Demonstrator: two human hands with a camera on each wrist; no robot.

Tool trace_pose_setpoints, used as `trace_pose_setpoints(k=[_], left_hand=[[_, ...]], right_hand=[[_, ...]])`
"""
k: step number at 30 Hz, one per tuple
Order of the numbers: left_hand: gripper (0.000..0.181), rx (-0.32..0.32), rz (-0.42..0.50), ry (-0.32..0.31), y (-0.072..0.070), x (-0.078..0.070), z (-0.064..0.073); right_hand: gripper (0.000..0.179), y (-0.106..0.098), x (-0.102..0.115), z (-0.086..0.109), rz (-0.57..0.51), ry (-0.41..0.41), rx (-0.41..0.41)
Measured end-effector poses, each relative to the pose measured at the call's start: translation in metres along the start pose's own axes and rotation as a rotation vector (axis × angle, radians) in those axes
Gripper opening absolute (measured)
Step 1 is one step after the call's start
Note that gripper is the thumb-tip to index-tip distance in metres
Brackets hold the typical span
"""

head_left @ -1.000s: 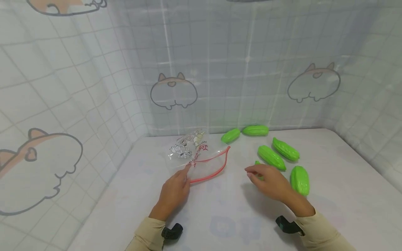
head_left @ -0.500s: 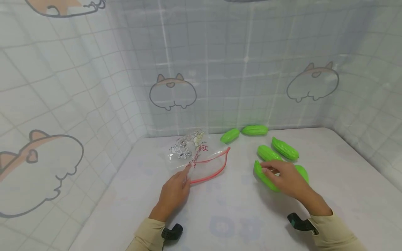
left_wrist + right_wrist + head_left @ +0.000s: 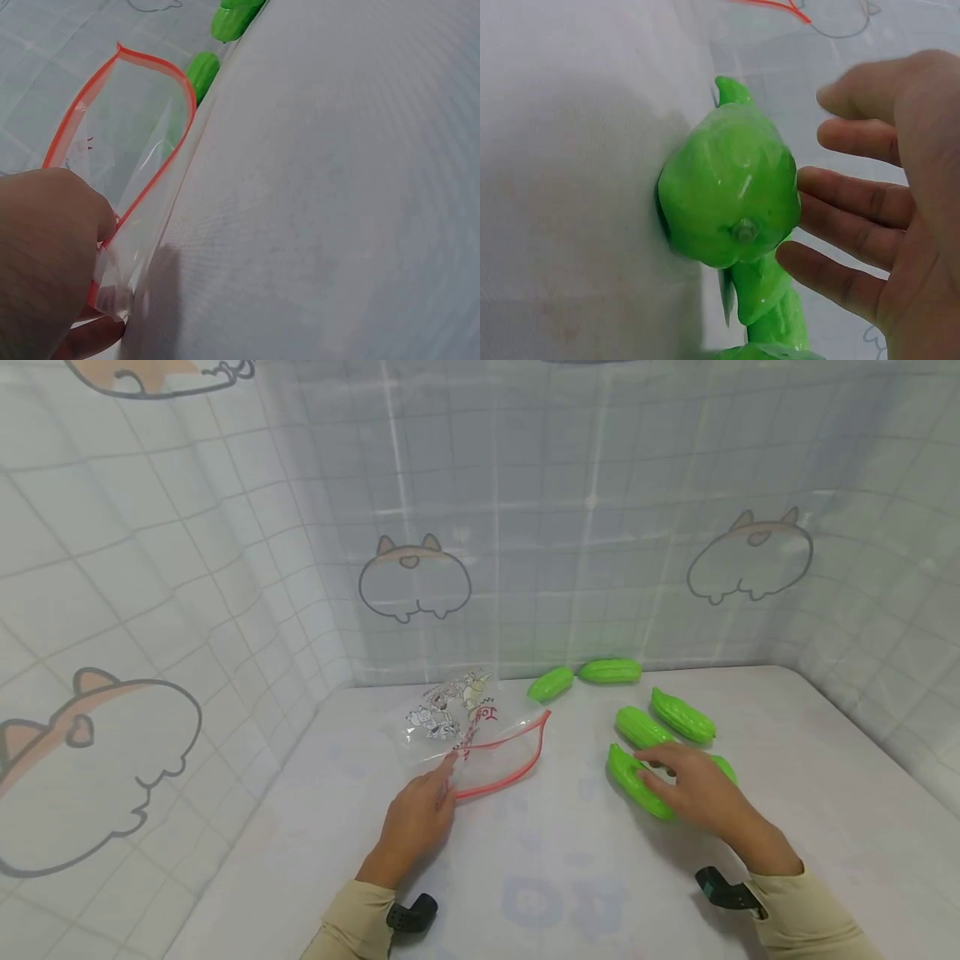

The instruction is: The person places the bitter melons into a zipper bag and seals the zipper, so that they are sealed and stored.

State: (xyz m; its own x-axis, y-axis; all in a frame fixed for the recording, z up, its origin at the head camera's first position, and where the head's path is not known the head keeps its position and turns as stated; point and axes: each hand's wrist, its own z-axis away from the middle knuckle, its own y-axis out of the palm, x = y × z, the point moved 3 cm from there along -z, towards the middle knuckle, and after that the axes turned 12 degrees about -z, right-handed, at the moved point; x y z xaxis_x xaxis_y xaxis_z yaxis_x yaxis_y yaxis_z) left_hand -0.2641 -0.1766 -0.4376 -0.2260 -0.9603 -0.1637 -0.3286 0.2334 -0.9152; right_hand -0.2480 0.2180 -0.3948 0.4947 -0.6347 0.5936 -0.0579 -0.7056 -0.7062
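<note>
Left hand [image 3: 416, 818] has got the near corner of a clear plastic bag [image 3: 472, 718] pinched, and right hand [image 3: 693, 789] isn't gripping anything, just hovering with loosely bent fingers over the closest green gourd [image 3: 633, 781]. From the head view, that bag's lying on the white tabletop [image 3: 540, 860], left of the gourds, cartoon print on it and its red rim [image 3: 538, 752] gaping toward the person. I count six gourds: the one under the right hand, one [image 3: 725, 767] mostly hidden behind that hand, two side by side just beyond, and a pair at the back by the grid-patterned backdrop [image 3: 540, 527]. Both arms are in beige sleeves [image 3: 352, 918], with a black device [image 3: 412, 913] at the left wrist and a similar one at the right. Over on the left wrist view, you get the fingers on the bag's corner, the red-edged mouth spread into a loop, and bits of green gourd up at the top. Right wrist view has the near gourd end-on, more green ones behind it, and the fingers spread out alongside; can't tell if the tips actually touch it, but they're not wrapped round it.
</note>
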Motion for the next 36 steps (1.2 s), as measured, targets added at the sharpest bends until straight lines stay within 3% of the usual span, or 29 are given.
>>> trace_pose_setpoints(k=[11, 15, 20, 26, 36], left_hand=[[0.055, -0.042, -0.001, -0.008, 0.0, -0.001, -0.003], [0.055, -0.02, -0.014, -0.021, 0.001, -0.001, -0.003], [0.055, 0.009, -0.081, -0.042, 0.0, -0.001, -0.002], [0.052, -0.018, -0.169, -0.017, -0.005, -0.003, -0.001], [0.052, -0.037, -0.191, -0.014, -0.005, -0.003, 0.001]], right_hand=[[0.034, 0.008, -0.006, 0.002, 0.12, -0.033, 0.061], [0.033, 0.01, -0.006, 0.002, 0.137, -0.04, 0.061], [0.033, 0.012, -0.004, 0.001, 0.134, -0.031, 0.067], [0.037, 0.013, -0.004, 0.001, 0.117, -0.01, 0.081], [0.042, 0.014, -0.004, 0.002, 0.096, 0.003, 0.103]])
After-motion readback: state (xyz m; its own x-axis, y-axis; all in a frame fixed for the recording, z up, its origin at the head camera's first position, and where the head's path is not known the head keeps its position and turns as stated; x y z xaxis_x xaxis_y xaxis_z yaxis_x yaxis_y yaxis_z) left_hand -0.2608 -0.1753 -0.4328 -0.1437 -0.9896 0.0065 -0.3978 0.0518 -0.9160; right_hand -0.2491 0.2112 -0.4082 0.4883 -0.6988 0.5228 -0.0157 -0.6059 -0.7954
